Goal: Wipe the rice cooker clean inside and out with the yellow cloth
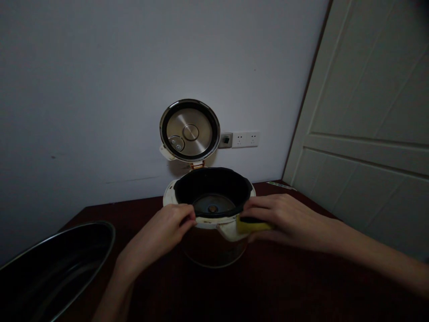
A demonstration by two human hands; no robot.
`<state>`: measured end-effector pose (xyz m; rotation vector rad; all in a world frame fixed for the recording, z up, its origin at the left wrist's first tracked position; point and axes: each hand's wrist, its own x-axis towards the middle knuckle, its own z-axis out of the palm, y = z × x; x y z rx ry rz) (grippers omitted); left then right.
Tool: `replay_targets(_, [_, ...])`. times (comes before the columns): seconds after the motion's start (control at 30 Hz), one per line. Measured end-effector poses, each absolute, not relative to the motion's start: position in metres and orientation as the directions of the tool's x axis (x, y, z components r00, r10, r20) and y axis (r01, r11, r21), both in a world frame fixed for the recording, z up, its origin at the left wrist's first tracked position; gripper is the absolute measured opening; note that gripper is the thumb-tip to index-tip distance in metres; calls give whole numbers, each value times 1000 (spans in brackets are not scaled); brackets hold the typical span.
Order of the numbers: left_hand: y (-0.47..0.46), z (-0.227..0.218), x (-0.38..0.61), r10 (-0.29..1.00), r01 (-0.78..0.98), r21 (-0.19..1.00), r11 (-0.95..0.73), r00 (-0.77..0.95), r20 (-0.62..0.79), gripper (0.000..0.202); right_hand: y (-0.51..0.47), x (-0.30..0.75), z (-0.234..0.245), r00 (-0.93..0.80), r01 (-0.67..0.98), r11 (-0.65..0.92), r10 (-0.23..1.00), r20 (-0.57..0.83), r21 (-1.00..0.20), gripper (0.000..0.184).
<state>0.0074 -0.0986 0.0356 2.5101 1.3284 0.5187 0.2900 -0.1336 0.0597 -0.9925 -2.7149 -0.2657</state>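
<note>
An electric cooker [214, 241] stands on the dark wooden table [275, 286] with its round lid [190, 130] swung up and back. Its black inner cavity [213, 190] is open to view, with a heating plate at the bottom. My left hand [160, 232] grips the cooker's front-left rim, fingers curled over the edge. My right hand [284, 217] presses a yellow sponge [252, 225] with a dark scouring side against the front-right rim.
A large dark metal pot [53, 268] sits at the table's left front. A white wall with a socket strip [241, 139] rises behind the cooker. A white panelled door [368, 125] stands at the right.
</note>
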Motion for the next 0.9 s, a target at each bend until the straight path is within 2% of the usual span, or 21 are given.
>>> replay_targets(0.07, [-101,35,9,826,742,364,-563,523,212,16,-130,279,51,-739,647,755,589,326,104,27])
replay_targets(0.17, [-104,33,15,807,723,360,-590,532,255,13,-126,260,33,-743,641,742,537,400,196,22])
replay_targets(0.23, [-105,30,21,783,690,371,-621,560,270,10,-127,253,25,-753,625,751,507,419,214,22])
replay_targets(0.33, [-105,26,26,757,658,376,-653,592,279,10,-132,262,25,-753,602,791,517,407,109,23])
replay_targets(0.43, [-103,25,29,771,665,392,-635,573,277,12,-137,280,34,-707,637,771,598,378,-30,31])
replay_targets(0.5, [-102,26,29,775,662,405,-631,568,277,13,-138,284,38,-690,654,755,623,369,-50,35])
replay_targets(0.57, [-101,27,30,770,654,410,-636,573,280,13,-136,275,36,-713,641,767,590,379,12,30])
replay_targets(0.67, [-101,26,30,768,653,408,-638,575,281,14,-132,250,27,-789,557,808,444,424,191,22])
replay_targets(0.73, [-102,26,30,769,653,408,-638,571,287,15,-129,241,22,-821,500,829,360,444,252,22])
replay_targets(0.8, [-102,25,30,768,650,412,-638,570,291,14,-128,247,20,-815,498,840,368,447,215,22])
replay_targets(0.9, [-103,26,29,770,646,422,-636,570,287,13,-130,275,24,-755,573,817,496,428,64,26])
